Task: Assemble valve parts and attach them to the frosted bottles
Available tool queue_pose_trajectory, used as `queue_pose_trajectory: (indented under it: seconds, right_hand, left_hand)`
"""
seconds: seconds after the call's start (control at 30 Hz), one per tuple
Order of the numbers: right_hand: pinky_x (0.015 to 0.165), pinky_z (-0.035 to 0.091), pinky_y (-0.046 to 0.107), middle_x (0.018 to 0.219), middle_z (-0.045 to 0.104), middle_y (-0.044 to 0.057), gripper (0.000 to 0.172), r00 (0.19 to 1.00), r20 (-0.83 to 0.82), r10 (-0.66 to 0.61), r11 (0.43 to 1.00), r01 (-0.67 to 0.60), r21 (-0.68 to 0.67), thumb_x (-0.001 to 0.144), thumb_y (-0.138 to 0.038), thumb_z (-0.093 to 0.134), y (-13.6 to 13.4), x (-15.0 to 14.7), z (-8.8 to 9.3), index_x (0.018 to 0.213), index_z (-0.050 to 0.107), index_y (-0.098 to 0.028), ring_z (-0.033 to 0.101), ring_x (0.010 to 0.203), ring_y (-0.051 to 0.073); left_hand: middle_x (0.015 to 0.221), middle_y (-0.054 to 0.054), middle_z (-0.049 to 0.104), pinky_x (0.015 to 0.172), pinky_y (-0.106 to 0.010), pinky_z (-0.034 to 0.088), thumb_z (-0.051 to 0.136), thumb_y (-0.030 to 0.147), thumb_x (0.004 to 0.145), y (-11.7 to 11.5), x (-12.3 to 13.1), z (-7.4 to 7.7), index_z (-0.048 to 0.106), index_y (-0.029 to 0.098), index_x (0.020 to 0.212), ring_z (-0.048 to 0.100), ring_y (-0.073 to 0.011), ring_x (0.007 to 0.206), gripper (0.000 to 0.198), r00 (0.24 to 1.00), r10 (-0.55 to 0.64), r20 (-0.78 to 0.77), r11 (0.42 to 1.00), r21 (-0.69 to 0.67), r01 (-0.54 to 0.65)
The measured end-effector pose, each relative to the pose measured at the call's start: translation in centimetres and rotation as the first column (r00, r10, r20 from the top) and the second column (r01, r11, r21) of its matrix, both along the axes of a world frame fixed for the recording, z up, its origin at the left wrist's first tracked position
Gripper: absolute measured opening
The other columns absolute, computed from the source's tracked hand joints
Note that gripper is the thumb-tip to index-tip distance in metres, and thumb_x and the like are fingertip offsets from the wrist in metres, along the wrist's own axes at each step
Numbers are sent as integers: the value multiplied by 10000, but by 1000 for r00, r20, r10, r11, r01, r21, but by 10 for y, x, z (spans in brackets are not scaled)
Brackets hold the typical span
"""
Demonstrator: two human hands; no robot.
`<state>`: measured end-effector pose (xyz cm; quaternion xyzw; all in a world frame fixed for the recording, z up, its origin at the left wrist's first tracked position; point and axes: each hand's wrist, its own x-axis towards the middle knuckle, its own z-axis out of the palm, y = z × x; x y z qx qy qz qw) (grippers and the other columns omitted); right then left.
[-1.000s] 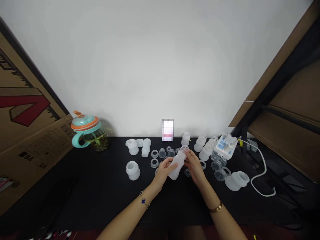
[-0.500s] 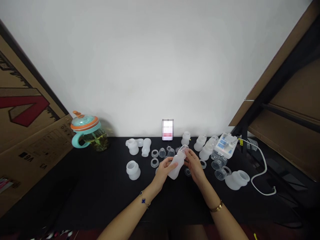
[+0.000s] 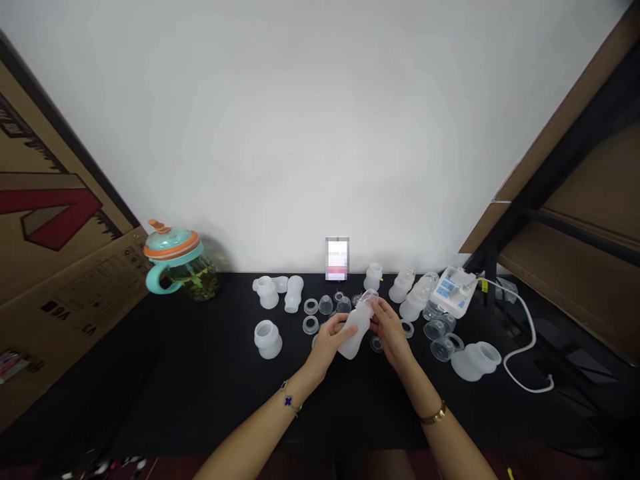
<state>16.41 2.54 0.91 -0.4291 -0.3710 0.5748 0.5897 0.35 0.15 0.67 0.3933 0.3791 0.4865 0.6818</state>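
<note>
- Our left hand [image 3: 327, 339] grasps the body of a white bottle [image 3: 353, 339], tilted over the middle of the worktop [image 3: 210, 380].
- Our right hand [image 3: 391, 328] grips the clear cap [image 3: 369, 295] at the bottle's top.
- Toward the worktop's back edge, we see clear rings [image 3: 311, 312].
- Toward its right edge, we have a wide-mouthed bottle [image 3: 469, 365].
- Our lidded jug [image 3: 181, 267] stands near the back left corner.

Chain bracelet [image 3: 284, 385], blue charm [image 3: 288, 401], gold wristband [image 3: 434, 415]
</note>
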Motion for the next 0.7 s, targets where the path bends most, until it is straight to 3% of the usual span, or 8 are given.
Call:
queue_pose_trajectory:
  seconds: [0.7]
  right_hand:
    - [695, 514, 326, 989, 747, 59, 431, 1000, 4, 0, 1000, 0, 5, 733, -597, 780, 0, -3, -2, 990, 726, -255, 686, 847, 239]
  left_hand:
    - [846, -50, 764, 667, -258, 463, 885, 462, 620, 2, 0, -2, 702, 175, 1006, 672, -190, 740, 515, 1000, 19, 3, 1000, 2, -19]
